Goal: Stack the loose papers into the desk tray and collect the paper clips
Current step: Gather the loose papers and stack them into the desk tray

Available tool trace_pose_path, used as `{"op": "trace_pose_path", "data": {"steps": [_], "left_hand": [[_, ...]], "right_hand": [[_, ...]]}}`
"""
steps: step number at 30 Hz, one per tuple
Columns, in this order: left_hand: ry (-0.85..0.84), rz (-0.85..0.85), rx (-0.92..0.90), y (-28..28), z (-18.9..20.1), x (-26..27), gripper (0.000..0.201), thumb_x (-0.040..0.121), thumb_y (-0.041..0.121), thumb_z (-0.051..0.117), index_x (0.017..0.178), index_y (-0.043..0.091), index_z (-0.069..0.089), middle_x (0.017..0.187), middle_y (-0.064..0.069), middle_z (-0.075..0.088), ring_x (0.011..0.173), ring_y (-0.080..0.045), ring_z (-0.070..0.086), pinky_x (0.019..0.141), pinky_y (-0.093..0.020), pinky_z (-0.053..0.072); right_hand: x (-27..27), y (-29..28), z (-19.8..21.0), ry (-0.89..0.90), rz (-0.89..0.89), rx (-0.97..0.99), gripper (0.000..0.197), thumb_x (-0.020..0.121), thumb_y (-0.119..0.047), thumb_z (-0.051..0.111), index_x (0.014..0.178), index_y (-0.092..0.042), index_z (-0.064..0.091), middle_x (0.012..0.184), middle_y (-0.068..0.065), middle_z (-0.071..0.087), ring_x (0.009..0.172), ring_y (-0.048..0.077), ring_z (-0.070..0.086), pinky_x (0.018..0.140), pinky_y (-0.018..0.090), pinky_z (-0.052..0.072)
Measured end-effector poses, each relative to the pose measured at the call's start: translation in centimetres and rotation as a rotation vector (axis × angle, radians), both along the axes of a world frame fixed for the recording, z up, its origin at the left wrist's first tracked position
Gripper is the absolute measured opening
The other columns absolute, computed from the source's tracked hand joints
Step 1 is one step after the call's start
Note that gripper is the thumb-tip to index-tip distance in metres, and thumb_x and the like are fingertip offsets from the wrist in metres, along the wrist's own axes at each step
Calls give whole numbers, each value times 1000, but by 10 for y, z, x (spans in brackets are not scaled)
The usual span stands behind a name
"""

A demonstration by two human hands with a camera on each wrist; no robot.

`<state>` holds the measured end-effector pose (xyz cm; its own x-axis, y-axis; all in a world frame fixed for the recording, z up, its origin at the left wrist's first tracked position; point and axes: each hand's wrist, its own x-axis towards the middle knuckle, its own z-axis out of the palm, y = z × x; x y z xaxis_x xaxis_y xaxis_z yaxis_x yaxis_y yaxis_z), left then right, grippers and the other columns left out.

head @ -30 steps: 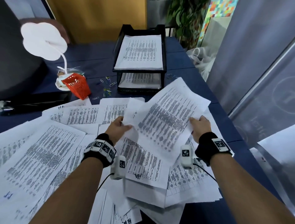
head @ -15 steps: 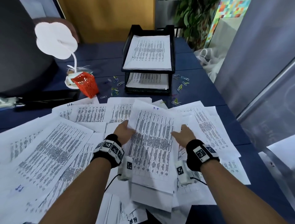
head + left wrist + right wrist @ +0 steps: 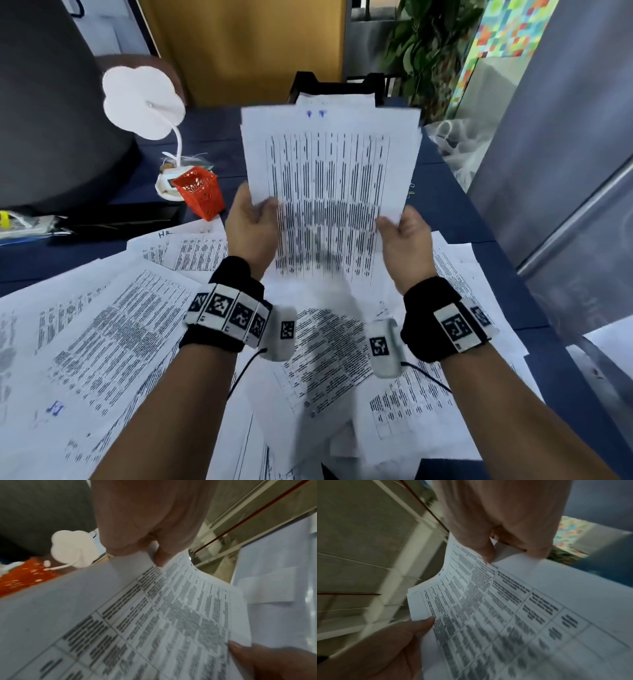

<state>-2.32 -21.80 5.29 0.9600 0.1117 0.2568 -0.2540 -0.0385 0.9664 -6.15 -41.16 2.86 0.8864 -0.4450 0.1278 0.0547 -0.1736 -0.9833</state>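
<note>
Both hands hold a thin sheaf of printed papers (image 3: 329, 192) upright above the desk. My left hand (image 3: 251, 222) pinches its left edge, thumb on the printed face, and my right hand (image 3: 400, 236) pinches the right edge. The left wrist view shows the sheaf (image 3: 154, 615) under the left hand (image 3: 149, 547), thumb on top. In the right wrist view the right hand (image 3: 498, 553) pinches the sheaf (image 3: 488, 608). The black desk tray (image 3: 305, 84) is mostly hidden behind the sheaf. A few paper clips (image 3: 412, 190) peek out at its right edge. Many loose papers (image 3: 113, 335) cover the near desk.
An orange mesh cup (image 3: 200, 192) stands left of the held sheaf, beside a white cloud-shaped lamp (image 3: 142, 101). A dark round shape (image 3: 51, 120) fills the far left. A grey wall panel (image 3: 565, 171) runs along the desk's right edge. A plant (image 3: 428, 51) stands behind the tray.
Both hands have lifted the sheaf from flat on the paper pile to upright in the air. It now covers the tray and most clips.
</note>
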Motion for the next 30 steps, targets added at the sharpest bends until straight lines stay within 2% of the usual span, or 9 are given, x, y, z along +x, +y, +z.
{"op": "trace_pose_path", "data": {"steps": [5, 8, 10, 13, 17, 21, 24, 27, 30], "left_hand": [[-94, 18, 10, -3, 9, -4, 30, 96, 6, 46, 112, 31, 46, 108, 11, 63, 104, -11, 61, 91, -29, 50], [16, 0, 42, 0, -14, -4, 24, 96, 11, 49, 119, 13, 45, 110, -1, 62, 103, -16, 60, 87, -31, 49], [82, -17, 4, 3, -28, -3, 19, 95, 10, 51, 111, 18, 47, 104, -2, 63, 94, -13, 61, 81, -28, 49], [170, -35, -49, 7, -43, -4, 21, 92, 9, 57, 103, 26, 51, 90, 5, 63, 81, -2, 60, 79, -25, 47], [233, -58, -94, 4, -50, -5, 21, 91, 4, 58, 111, -3, 53, 73, -10, 56, 71, -21, 57, 77, -28, 47], [194, -25, -101, 5, -48, -3, 20, 89, 4, 61, 105, 13, 53, 82, 6, 62, 72, 2, 60, 72, -20, 50], [148, 2, -119, 9, -43, 0, 26, 84, 4, 67, 96, 19, 50, 84, 4, 61, 72, -1, 59, 72, -22, 50], [63, 48, -149, 11, -33, 4, 22, 78, 18, 69, 91, 20, 52, 83, 5, 62, 75, -5, 58, 71, -22, 49], [-1, 32, -163, 10, -20, 9, 21, 88, 5, 61, 95, 24, 54, 82, 16, 65, 77, -2, 59, 75, -23, 49]], "right_hand": [[0, 10, 27, -104, 13, 23, 21, 91, -2, 53, 86, -22, 50, 82, -7, 62, 69, 4, 55, 68, 22, 48], [-5, 13, 16, -36, 16, 142, 26, 87, 8, 51, 93, -18, 51, 87, -10, 64, 67, -6, 60, 64, 10, 49], [-6, 9, 6, 7, -45, 203, 26, 86, 10, 51, 99, -12, 52, 89, -8, 64, 73, -2, 61, 70, 14, 49], [-7, 4, -9, 105, -56, 254, 23, 85, 9, 50, 90, -14, 53, 87, 1, 62, 75, 11, 56, 74, 24, 46], [-12, 10, -12, 147, 46, 190, 27, 89, 5, 48, 81, -19, 40, 72, -2, 43, 62, 5, 43, 61, 19, 40], [-7, 9, -12, 121, 25, 143, 25, 90, 4, 48, 80, -16, 38, 68, 0, 38, 52, 6, 34, 50, 18, 33], [-6, 5, -14, 170, 39, 108, 30, 89, 9, 45, 76, -14, 32, 66, -1, 30, 52, 8, 29, 45, 16, 29], [-9, 6, -12, 150, 63, 89, 28, 88, 10, 42, 85, -17, 43, 71, 5, 45, 54, 8, 39, 50, 21, 36], [-9, 8, -4, 86, 69, 67, 25, 90, 11, 40, 100, -11, 44, 66, -2, 45, 47, -2, 39, 48, 21, 35]]}}
